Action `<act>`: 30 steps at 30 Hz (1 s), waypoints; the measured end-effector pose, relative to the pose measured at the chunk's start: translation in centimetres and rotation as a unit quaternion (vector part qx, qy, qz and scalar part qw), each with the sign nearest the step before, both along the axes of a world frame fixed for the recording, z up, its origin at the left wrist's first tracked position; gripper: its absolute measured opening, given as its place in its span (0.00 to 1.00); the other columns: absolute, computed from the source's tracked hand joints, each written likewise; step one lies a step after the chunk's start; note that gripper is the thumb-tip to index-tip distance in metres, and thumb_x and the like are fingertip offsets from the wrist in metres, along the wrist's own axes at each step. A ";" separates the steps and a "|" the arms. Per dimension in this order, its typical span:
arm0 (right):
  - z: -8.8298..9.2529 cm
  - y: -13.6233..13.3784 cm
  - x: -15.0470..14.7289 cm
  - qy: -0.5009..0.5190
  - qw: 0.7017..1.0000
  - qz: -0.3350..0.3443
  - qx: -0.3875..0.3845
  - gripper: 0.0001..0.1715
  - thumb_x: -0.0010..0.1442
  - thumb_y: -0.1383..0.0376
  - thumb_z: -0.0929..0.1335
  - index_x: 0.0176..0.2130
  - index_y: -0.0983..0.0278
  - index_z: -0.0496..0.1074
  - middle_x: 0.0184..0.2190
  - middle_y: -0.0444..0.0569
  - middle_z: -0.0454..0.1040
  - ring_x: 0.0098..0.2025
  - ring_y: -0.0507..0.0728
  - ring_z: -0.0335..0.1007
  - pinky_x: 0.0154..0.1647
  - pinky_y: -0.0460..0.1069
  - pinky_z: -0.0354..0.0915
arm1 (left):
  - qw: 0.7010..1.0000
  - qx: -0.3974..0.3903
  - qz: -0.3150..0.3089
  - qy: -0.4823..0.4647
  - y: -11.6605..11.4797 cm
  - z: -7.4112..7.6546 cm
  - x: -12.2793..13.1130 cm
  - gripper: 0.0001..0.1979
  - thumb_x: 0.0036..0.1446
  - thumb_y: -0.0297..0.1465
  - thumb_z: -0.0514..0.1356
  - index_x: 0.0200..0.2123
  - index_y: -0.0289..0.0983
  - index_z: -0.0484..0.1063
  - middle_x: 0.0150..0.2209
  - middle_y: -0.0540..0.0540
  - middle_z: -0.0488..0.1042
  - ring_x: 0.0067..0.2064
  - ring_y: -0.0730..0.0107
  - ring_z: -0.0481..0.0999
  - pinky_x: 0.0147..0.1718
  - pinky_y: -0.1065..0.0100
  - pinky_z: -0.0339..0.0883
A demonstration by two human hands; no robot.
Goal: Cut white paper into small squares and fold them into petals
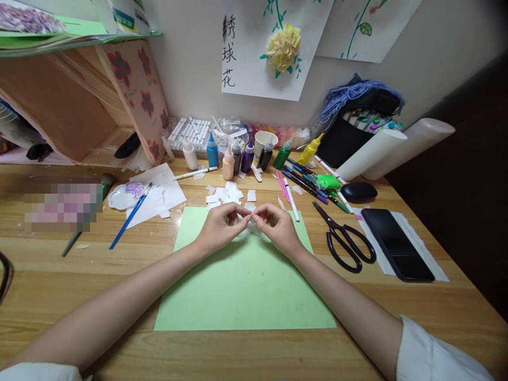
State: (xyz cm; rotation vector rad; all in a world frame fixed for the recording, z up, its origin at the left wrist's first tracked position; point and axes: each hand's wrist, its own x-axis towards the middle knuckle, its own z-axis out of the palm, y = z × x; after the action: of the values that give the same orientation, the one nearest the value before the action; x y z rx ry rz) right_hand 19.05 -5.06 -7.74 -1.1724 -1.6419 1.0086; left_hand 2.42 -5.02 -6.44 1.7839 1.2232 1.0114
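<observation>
Both hands meet over the top part of a green sheet of paper (246, 286). Thumb and forefinger of my left hand (222, 227) are pinched together. My right hand (278, 227) makes the same pinch, its fingertips close against the left ones. Between and just below the fingertips shows a small whitish piece of paper (253, 226), mostly hidden by the fingers. Beyond my hands lie several small white paper squares (228, 193), loosely scattered near the sheet's top edge.
Several paint bottles (212, 151) stand behind the paper squares beside a paper cup (265, 142). To the right are black scissors (344, 238), a phone (397, 243) and several pens (305, 182). A paintbrush (130, 216) and a palette (125, 196) lie left.
</observation>
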 end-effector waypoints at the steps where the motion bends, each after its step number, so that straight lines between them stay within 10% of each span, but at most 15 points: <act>1: 0.0 0.0 0.0 0.001 1.000 0.000 -0.001 0.08 0.55 0.61 0.67 0.30 0.64 0.70 0.26 0.45 0.69 0.27 0.51 0.61 0.26 0.46 0.57 | 1.000 0.002 -0.002 0.001 0.0 0.0 0.0 0.09 0.52 0.35 0.60 0.33 0.35 0.76 0.23 0.51 0.70 0.23 0.78 0.62 0.23 0.74 0.57; 30: 0.3 -0.1 -0.1 -0.017 0.999 0.024 0.014 0.05 0.55 0.66 0.66 0.27 0.63 0.68 0.25 0.43 0.67 0.27 0.51 0.58 0.27 0.46 0.54 | 1.000 0.014 0.007 0.007 0.1 -0.3 -0.1 0.07 0.53 0.33 0.59 0.27 0.35 0.74 0.21 0.53 0.69 0.23 0.79 0.61 0.23 0.75 0.56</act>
State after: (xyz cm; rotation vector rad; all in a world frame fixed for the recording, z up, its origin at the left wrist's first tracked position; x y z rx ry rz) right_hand 18.93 -5.18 -7.40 -1.1429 -1.7133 0.9967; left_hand 2.29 -4.95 -6.71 1.8076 1.2374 1.0303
